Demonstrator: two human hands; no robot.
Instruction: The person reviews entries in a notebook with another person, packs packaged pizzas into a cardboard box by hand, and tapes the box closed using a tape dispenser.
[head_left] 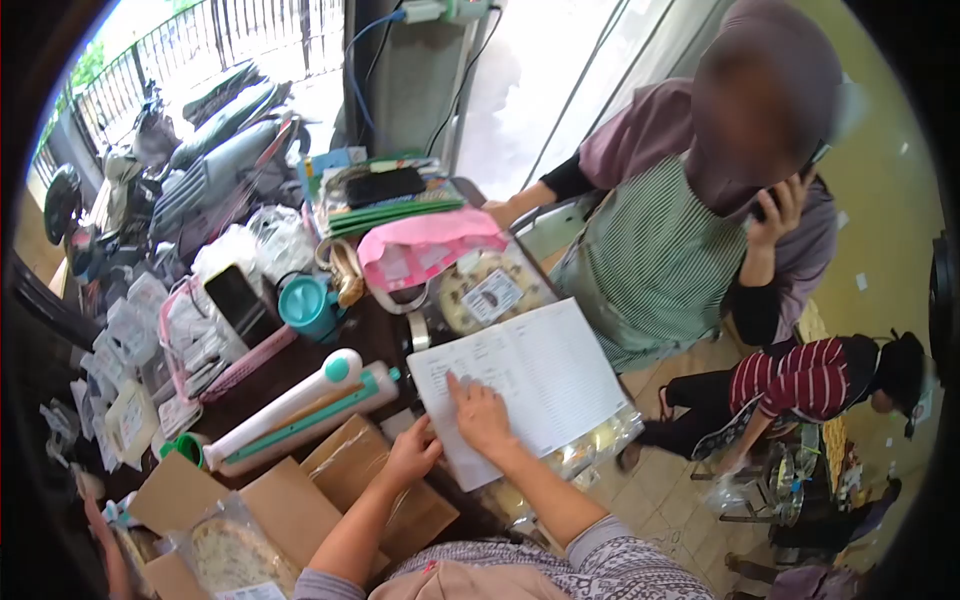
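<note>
An open notebook [560,385] with handwriting on its pages lies on the dark table. My right hand [480,415] rests on its left page, index finger stretched out on the written lines, holding nothing. Beside the notebook's lower left edge is my left hand [412,452], its fingers curled near the page edge; whether they grip anything is too small to tell. Behind the notebook sits a round packaged food [490,290] with a label. An open cardboard box [375,480] stands under my left forearm.
A white and teal sealer [290,415], a teal mug [308,305], a pink basket [235,370] and a pink cloth [425,245] share the table. Across it, a person [650,240] holds a phone to the ear. Another person [810,385] bends at the right.
</note>
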